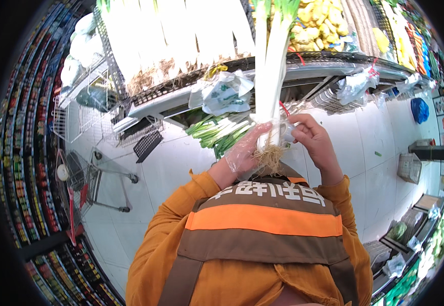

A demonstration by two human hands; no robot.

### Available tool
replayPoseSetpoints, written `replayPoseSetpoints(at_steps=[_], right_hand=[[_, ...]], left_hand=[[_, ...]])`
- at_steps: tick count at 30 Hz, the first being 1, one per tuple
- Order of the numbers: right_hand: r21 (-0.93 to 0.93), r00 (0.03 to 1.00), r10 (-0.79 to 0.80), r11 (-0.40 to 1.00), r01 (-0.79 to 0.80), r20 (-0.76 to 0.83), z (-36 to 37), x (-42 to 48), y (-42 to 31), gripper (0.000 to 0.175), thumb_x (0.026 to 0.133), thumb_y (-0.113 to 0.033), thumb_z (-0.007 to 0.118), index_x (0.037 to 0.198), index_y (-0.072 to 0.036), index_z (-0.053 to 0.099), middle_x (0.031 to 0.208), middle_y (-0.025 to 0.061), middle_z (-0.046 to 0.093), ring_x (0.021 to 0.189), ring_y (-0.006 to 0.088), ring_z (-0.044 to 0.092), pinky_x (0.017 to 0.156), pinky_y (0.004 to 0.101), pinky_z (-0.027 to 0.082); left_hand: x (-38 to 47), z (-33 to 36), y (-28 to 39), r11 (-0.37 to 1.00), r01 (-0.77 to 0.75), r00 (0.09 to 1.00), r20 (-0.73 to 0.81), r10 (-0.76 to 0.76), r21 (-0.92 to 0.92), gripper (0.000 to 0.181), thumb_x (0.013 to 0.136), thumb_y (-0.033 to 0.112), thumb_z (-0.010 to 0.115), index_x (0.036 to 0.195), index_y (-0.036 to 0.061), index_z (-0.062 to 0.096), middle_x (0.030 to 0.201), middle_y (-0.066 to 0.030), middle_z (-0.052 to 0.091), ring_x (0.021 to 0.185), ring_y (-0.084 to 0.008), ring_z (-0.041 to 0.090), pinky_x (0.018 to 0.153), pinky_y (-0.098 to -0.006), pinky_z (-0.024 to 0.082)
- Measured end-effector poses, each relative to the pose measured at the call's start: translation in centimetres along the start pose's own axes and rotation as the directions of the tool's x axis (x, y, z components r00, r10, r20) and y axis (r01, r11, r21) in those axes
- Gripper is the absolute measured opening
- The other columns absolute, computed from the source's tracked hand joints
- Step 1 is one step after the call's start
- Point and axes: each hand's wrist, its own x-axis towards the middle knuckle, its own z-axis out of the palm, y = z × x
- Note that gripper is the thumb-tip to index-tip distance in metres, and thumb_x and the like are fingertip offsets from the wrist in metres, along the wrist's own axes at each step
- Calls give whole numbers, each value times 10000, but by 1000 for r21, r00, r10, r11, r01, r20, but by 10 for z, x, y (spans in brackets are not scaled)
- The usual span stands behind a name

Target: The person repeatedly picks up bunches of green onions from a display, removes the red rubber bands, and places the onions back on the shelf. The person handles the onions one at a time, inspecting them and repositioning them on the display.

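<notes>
A bundle of long scallions (271, 76) stands upright before me, roots towards my chest and green tops up over the display. Around its lower stalks my left hand (243, 155) is closed, in a clear plastic glove. The pale roots (269, 156) hang out by the palm. At the right side of the stalks, my bare right hand (313, 139) pinches a translucent plastic strip (286, 132), perhaps tape. Some of this clear plastic lies against the bundle. A red tie (284, 108) shows just above those fingers.
Large scallions (183, 34) and ginger (317, 23) fill the display ahead. Plastic bags (223, 91) hang along its edge. More scallions (222, 130) lie low beneath it. A shopping cart (88, 179) stands left, near packed shelves (31, 134). A black perforated panel (148, 146) is nearby.
</notes>
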Motion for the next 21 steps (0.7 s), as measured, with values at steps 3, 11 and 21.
replayPoseSetpoints(at_steps=[3, 11, 21], right_hand=[[-48, 998, -63, 997, 63, -3, -1, 0, 1, 133, 947, -72, 645, 1056, 4, 655, 1001, 4, 617, 861, 70, 570, 760, 225, 475], [-220, 990, -86, 974, 61, -108, 5, 1, -3, 158, 917, -119, 698, 1018, -3, 661, 942, 39, 651, 758, 106, 626, 702, 251, 514], [-440, 988, -141, 892, 101, -59, 6, 5, -11, 128, 914, -100, 679, 981, 7, 656, 871, 76, 630, 735, 141, 637, 684, 277, 522]], left_hand=[[-1, -5, -1, 995, 87, 992, 91, -82, -50, 490, 992, 376, 589, 1390, 103, 506, 1169, -154, 659, 999, -288, 687, 864, -420, 591], [16, -30, -10, 997, -14, 986, 166, 2, 71, 478, 1002, 393, 575, 1386, 116, 514, 1155, -141, 663, 1028, -282, 682, 871, -421, 587], [11, -21, -3, 948, 276, 959, 112, -260, -162, 518, 982, 391, 610, 1403, 121, 475, 1206, -136, 606, 1084, -273, 637, 948, -432, 556]])
